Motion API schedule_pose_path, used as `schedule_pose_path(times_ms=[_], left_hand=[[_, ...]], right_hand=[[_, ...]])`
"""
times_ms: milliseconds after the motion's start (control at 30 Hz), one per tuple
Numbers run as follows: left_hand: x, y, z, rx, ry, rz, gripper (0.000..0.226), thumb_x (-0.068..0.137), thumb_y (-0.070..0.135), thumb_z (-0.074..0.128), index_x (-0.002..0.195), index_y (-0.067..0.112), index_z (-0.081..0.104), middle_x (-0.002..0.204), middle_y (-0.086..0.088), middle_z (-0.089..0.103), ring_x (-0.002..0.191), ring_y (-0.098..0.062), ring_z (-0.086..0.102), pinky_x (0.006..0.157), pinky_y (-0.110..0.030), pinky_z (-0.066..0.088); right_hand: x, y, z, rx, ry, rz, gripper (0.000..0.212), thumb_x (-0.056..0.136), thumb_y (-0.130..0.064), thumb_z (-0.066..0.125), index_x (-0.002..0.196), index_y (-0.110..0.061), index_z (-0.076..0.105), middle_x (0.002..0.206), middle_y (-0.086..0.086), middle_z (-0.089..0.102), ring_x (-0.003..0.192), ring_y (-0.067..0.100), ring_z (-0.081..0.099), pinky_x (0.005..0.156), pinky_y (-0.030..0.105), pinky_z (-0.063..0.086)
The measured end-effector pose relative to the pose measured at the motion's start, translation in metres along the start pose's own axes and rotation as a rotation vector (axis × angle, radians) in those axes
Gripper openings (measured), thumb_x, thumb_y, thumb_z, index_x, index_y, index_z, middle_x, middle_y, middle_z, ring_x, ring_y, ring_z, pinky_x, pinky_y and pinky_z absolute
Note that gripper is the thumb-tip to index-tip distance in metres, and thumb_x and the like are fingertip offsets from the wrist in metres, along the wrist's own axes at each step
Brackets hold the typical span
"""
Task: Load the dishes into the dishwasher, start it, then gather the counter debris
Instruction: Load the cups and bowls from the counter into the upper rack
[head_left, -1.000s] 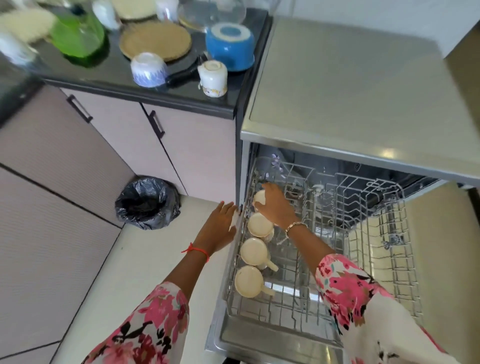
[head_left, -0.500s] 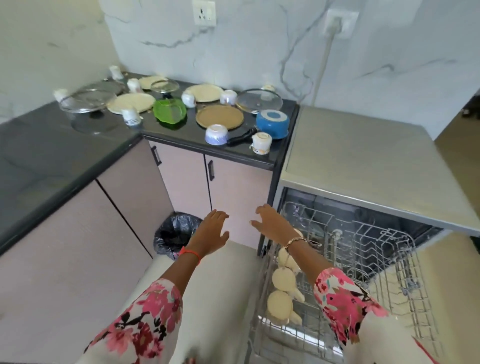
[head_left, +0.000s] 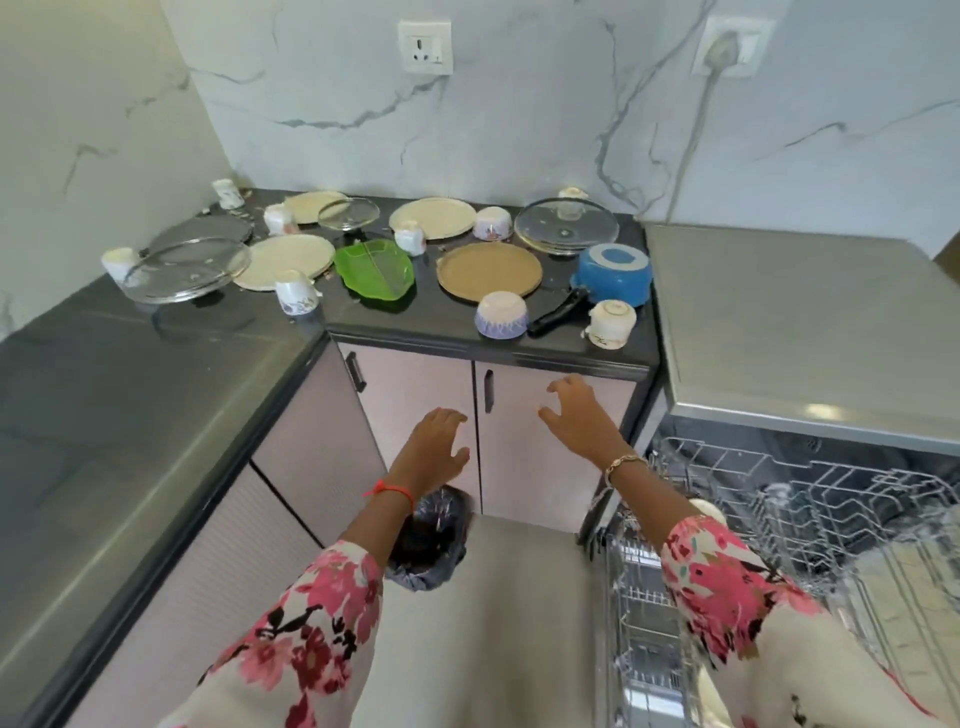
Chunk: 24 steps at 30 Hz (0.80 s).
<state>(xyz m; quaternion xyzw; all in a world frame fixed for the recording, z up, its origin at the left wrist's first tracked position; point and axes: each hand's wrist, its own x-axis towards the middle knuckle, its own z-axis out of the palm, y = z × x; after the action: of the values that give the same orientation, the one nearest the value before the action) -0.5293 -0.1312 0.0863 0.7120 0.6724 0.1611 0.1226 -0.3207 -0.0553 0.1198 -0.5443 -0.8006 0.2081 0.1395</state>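
A left hand (head_left: 434, 452) and right hand (head_left: 579, 421) hover, fingers (head_left: 570, 385) spread. Beyond the fingers, a dark bench (head_left: 431, 318) carries plates (head_left: 488, 270), cups (head_left: 613, 323) and a blue pan (head_left: 615, 273); rightward, a pulled-out dishwasher rack (head_left: 779, 493).

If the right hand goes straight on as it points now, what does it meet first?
Probably the upturned bowl near the counter edge; depth is unclear, so that edge may come first.

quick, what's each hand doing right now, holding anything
Left hand: open, fingers relaxed, holding nothing, in front of the cabinet doors.
Right hand: open, fingers spread and loosely bent, holding nothing, raised toward the counter.
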Motion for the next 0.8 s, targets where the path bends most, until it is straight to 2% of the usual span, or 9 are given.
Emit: schedule_pose_path(times_ms=[133,233,400,500,567,633,700,800], left_hand=[[0.045,-0.022,-0.006,-0.018,0.017,0.026,0.046,0.084,0.013,0.060,0.125,-0.002,0.048,0.129,-0.018,0.050,0.126,-0.032,0.041,0.110,-0.037,0.028],[0.084,-0.033,-0.009,-0.036,0.023,0.044,0.047,0.085,0.013,0.060,0.127,-0.003,0.046,0.131,-0.019,0.049,0.128,-0.032,0.039,0.109,-0.037,0.028],[0.155,-0.055,-0.013,-0.010,0.029,0.017,0.059,0.085,0.016,0.061,0.136,-0.001,0.036,0.142,-0.019,0.037,0.136,-0.032,0.028,0.115,-0.038,0.020],[0.193,-0.068,-0.010,0.054,-0.020,-0.020,0.073,0.083,0.024,0.065,0.141,0.001,0.027,0.150,-0.017,0.024,0.141,-0.033,0.015,0.116,-0.043,0.014],[0.208,-0.076,-0.004,0.081,-0.075,-0.064,0.081,0.083,0.036,0.063,0.145,0.006,0.020,0.155,-0.012,0.013,0.144,-0.030,0.005,0.116,-0.045,0.009],[0.218,-0.084,0.003,0.100,-0.115,-0.090,0.088,0.082,0.055,0.057,0.147,0.010,0.017,0.156,-0.007,0.006,0.145,-0.026,0.000,0.116,-0.046,0.005],[0.219,-0.092,0.012,0.105,-0.105,-0.082,0.100,0.073,0.078,0.037,0.147,0.015,0.017,0.157,-0.004,0.007,0.145,-0.022,0.000,0.116,-0.046,0.002],[0.215,-0.099,0.020,0.144,-0.050,-0.043,0.110,0.065,0.090,0.008,0.147,0.018,0.020,0.156,-0.003,0.013,0.145,-0.019,0.003,0.116,-0.044,0.002]], right_hand=[[0.044,0.008,-0.017,-0.055,0.145,0.048,0.043,0.089,-0.022,0.058,0.123,0.002,0.049,0.128,0.021,0.041,0.117,0.037,0.042,0.096,0.043,0.040],[0.075,0.024,-0.033,-0.132,0.187,0.104,0.048,0.086,-0.024,0.060,0.126,-0.001,0.047,0.135,0.021,0.035,0.119,0.038,0.038,0.094,0.048,0.041],[0.133,0.059,-0.054,-0.188,0.152,0.183,0.063,0.080,-0.022,0.063,0.136,-0.012,0.037,0.141,0.017,0.026,0.126,0.041,0.028,0.097,0.055,0.039],[0.163,0.077,-0.065,-0.224,0.033,0.221,0.068,0.080,-0.026,0.066,0.140,-0.018,0.033,0.143,0.015,0.021,0.129,0.041,0.023,0.100,0.057,0.035],[0.180,0.087,-0.070,-0.208,-0.094,0.237,0.073,0.078,-0.024,0.068,0.141,-0.022,0.031,0.142,0.014,0.021,0.131,0.041,0.021,0.103,0.058,0.033],[0.196,0.096,-0.075,-0.184,-0.218,0.246,0.073,0.077,-0.021,0.069,0.140,-0.023,0.032,0.138,0.014,0.026,0.129,0.039,0.024,0.104,0.054,0.034],[0.205,0.100,-0.076,-0.181,-0.315,0.249,0.067,0.076,-0.016,0.068,0.135,-0.021,0.039,0.131,0.014,0.034,0.124,0.036,0.032,0.102,0.049,0.038],[0.212,0.103,-0.076,-0.187,-0.349,0.226,0.057,0.071,-0.014,0.071,0.123,-0.019,0.048,0.122,0.012,0.044,0.114,0.031,0.041,0.096,0.044,0.043]])
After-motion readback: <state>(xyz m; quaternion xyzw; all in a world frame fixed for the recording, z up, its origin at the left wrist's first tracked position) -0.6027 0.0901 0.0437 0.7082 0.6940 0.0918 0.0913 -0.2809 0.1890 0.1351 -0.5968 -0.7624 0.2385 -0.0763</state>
